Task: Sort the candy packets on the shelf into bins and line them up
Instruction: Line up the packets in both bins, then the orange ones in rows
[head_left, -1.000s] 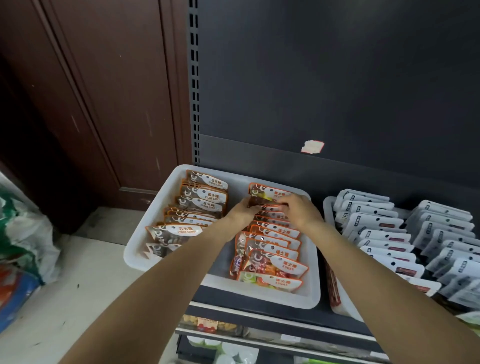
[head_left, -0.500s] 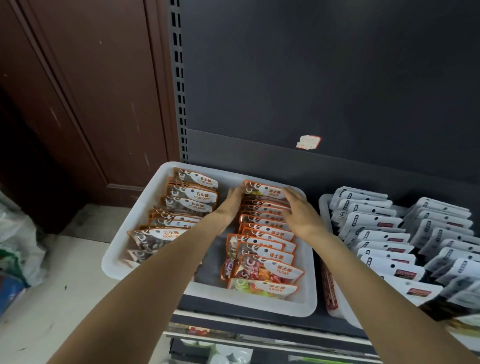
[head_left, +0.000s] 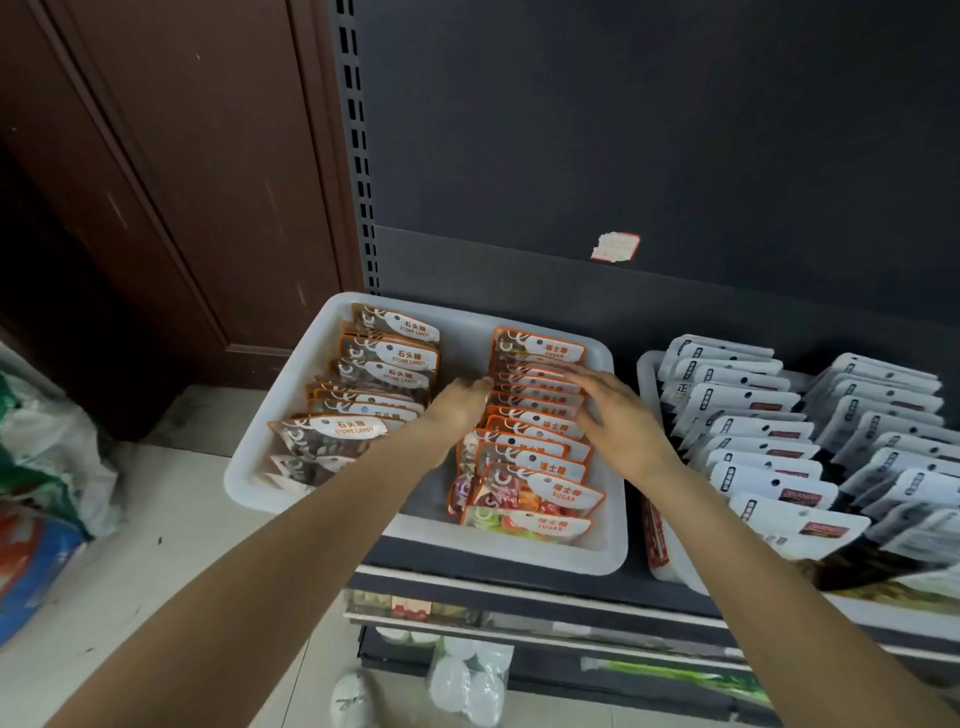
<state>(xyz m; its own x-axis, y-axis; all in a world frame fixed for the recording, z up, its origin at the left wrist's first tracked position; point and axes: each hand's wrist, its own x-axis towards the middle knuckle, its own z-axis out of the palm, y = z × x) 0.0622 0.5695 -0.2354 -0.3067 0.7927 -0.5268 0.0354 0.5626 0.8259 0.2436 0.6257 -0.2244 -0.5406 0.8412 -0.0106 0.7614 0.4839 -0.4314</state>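
A white bin (head_left: 618, 551) on the shelf holds two rows of candy packets. The left row is grey-brown stone candy packets (head_left: 387, 366). The right row is orange sugar packets (head_left: 540, 457), overlapping front to back. My left hand (head_left: 457, 410) presses against the left edge of the sugar row, fingers fairly straight. My right hand (head_left: 618, 415) lies flat over the right side of the same row, fingers extended onto the packet tops. Neither hand grips a packet.
A second white bin (head_left: 647, 364) to the right holds two rows of white packets (head_left: 763, 452). Dark shelf back panel (head_left: 623, 130) rises behind. A brown wooden door (head_left: 156, 182) and bags (head_left: 41, 467) on the floor are at left. Lower shelves hold more goods.
Both hands have slid back from the rear of the sugar row toward its middle and opened flatter against the row's two sides. The camera view has shifted slightly.
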